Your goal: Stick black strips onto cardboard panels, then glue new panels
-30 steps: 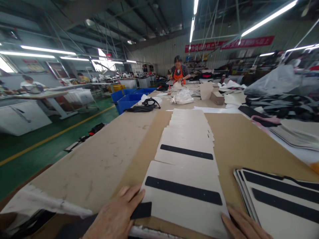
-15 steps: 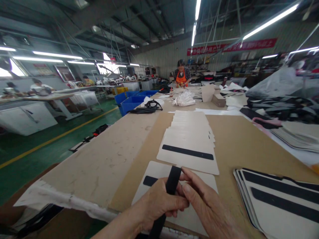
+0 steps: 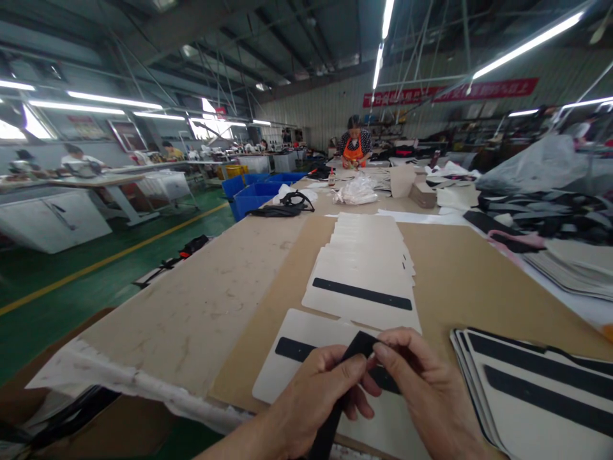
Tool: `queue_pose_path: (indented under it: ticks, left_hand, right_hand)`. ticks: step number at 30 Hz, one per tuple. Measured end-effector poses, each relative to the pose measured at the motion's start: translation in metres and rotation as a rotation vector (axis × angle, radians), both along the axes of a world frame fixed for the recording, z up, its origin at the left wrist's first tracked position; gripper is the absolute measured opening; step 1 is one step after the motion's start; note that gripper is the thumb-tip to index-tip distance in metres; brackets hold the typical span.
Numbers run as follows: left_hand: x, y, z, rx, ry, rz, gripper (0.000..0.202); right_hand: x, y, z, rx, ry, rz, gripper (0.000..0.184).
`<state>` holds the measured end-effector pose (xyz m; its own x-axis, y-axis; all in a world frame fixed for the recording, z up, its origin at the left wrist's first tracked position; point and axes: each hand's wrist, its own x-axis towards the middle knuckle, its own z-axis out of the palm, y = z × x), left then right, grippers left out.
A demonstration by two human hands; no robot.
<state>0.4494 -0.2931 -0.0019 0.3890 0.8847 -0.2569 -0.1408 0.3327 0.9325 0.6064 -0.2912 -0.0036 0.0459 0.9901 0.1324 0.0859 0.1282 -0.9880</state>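
Observation:
My left hand (image 3: 313,396) and my right hand (image 3: 426,390) are both closed on one loose black strip (image 3: 357,348), pinching its upper end between thumbs and fingers. The strip runs down between my hands and out of view at the bottom. Under my hands lies a cream panel (image 3: 297,358) with a black strip (image 3: 294,349) stuck across it. Beyond it a row of overlapping cream panels (image 3: 366,255) stretches away; the nearest of these (image 3: 361,306) carries a black strip too.
A stack of cream panels with black strips (image 3: 536,390) lies at the right. Brown board (image 3: 460,281) covers the long table. Black straps (image 3: 282,206), a white bag (image 3: 354,190), boxes and fabric piles sit farther off. A person in an orange apron (image 3: 354,145) works at the far end.
A second ago both hands lay flat on the near panel. They then lifted a loose black strip upright, and now it is tilted to the right, pinched at its top.

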Motion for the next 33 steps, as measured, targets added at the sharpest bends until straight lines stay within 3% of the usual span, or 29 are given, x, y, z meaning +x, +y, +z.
queue_pose_path:
  ticks: [3,6,12,16,18,20,23,26,29,33]
  left_hand:
    - [-0.001,-0.001,-0.003,0.075,-0.008,0.012,0.052]
    - [0.000,0.000,-0.007,0.112,0.055,0.080,0.051]
    - [0.006,0.000,-0.009,0.080,0.147,0.162,0.055]
    - [0.011,-0.001,-0.008,0.046,0.182,0.248,0.052]
    - [0.013,-0.002,-0.006,0.028,0.134,0.259,0.050]
    - [0.014,-0.004,-0.005,0.018,0.060,0.209,0.050]
    - [0.013,-0.007,-0.006,0.017,0.006,0.119,0.050]
    - [0.006,-0.011,-0.008,-0.009,0.039,0.036,0.051]
    - [-0.009,-0.015,-0.005,-0.039,0.085,-0.102,0.055]
    - [-0.043,-0.023,0.018,0.014,0.290,-0.212,0.047]
  right_hand:
    - [0.004,0.007,-0.001,-0.026,0.085,-0.049,0.026]
    - [0.003,0.011,-0.006,0.057,0.009,-0.026,0.024]
    - [0.006,0.012,-0.016,0.542,-0.558,-0.069,0.033]
    - [0.009,0.009,-0.016,0.669,-0.610,-0.119,0.029]
    - [0.007,0.006,-0.014,0.587,-0.457,-0.064,0.019]
    - [0.002,0.002,-0.012,0.324,-0.180,0.084,0.011]
    - [-0.008,-0.002,-0.015,-0.143,0.270,0.328,0.024]
    - [-0.012,-0.006,-0.017,-0.313,0.486,0.431,0.030]
    - [-0.003,-0.006,-0.008,-0.311,0.554,0.335,0.027]
    - [0.032,0.010,0.025,-0.221,0.610,-0.010,0.026]
